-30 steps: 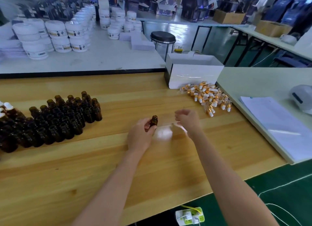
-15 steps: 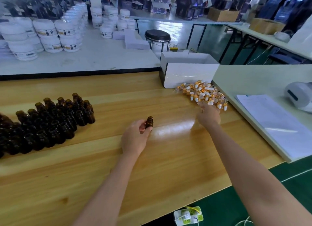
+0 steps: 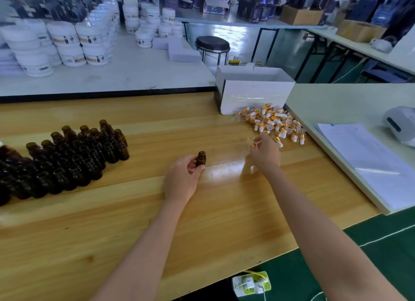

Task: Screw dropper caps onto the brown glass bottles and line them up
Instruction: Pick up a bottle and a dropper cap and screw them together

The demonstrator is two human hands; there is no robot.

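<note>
Head view: the left hand (image 3: 183,179) curls fingers and thumb round one brown bottle (image 3: 201,158), held upright with its mouth open near the middle of the desk (image 3: 202,228); the right hand (image 3: 266,154) is at the near edge of the heap of dropper caps (image 3: 272,121), which lies just in front of the white box (image 3: 253,91) by the desk's right edge.

The caps lie loose and jumbled, so a hasty pick could drag neighbours along or send one rolling toward the paper stack (image 3: 370,163); a dropper's glass tube could miss the narrow mouth and knock the rim, or tilt the bottle if the left grip is slack; a cap started crooked would likely bind on the thread and sit askew; the uncapped bottles (image 3: 67,159) stand tightly packed at the left, and a careless sweep of the forearm there could topple several at once.

The right fingertips are smeared by motion; a glint of gold shows beside them, but whether they pinch a cap or are spread over the heap I cannot tell; the left fingers cover the bottle's lower part, so whether its base rests on the desk is unclear; the packed bottles run off the left edge, so their number is unknown; the inside of the white box is hidden.
</note>
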